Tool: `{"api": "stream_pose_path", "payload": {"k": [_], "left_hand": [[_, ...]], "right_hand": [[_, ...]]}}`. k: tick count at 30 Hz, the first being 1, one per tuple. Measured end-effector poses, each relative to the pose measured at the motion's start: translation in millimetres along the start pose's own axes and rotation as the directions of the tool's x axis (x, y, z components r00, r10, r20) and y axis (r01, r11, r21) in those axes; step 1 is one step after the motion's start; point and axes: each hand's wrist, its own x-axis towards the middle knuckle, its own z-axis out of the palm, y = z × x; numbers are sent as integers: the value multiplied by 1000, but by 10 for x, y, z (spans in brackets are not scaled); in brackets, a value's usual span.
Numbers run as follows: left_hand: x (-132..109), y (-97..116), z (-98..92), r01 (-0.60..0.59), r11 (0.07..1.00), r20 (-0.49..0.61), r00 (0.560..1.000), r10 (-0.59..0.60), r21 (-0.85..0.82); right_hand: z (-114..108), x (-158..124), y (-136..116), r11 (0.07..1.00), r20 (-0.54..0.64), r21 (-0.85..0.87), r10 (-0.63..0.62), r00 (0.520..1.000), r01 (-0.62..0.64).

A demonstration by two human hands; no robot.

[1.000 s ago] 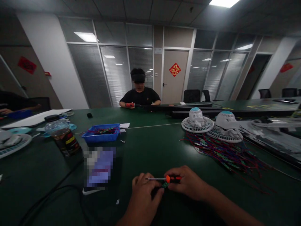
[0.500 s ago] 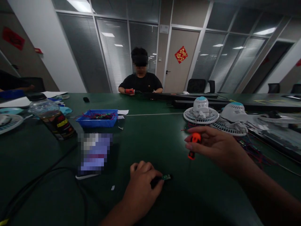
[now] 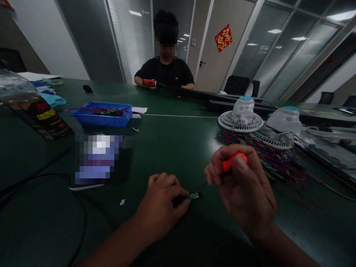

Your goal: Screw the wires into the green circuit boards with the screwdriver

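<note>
My left hand (image 3: 162, 205) rests on the green table (image 3: 172, 148) and pinches a small green circuit board (image 3: 194, 195) between thumb and fingers. Just to its right, my right hand (image 3: 243, 189) grips a screwdriver by its orange handle (image 3: 233, 161). The dark shaft slants down and left toward the board; its tip is hard to make out. A black part under my left fingers is mostly hidden.
A blue tray (image 3: 100, 115) of wired parts stands at the back left, a bottle (image 3: 30, 105) lies far left. Two white fan heads (image 3: 244, 113) and a heap of red and blue wires (image 3: 275, 163) lie right. A person (image 3: 164, 63) sits opposite.
My right hand lifted the screwdriver off the board, turned it upright and came back down beside my left hand. The camera tilted down; my left hand stayed on the board.
</note>
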Motion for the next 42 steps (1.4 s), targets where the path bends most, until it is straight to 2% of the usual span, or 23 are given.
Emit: {"api": "stream_pose_path", "payload": {"k": [2,5,10,42], "left_hand": [[-3,-6,1,-29,999,20,999,29,-18],[-11,-12,-2,-60,998,41,997,61,-29],[-16,-20,-2,-64,998,46,997,65,-16],[-25,-36,17,-71,997,39,997,71,-11]], "right_hand": [[32,26,-25,998,-78,62,-24,997,28],[68,60,-31,995,-117,96,27,993,-16],[95,46,15,991,-110,98,101,989,-90],[116,-2,57,998,-145,43,46,988,-41]]}}
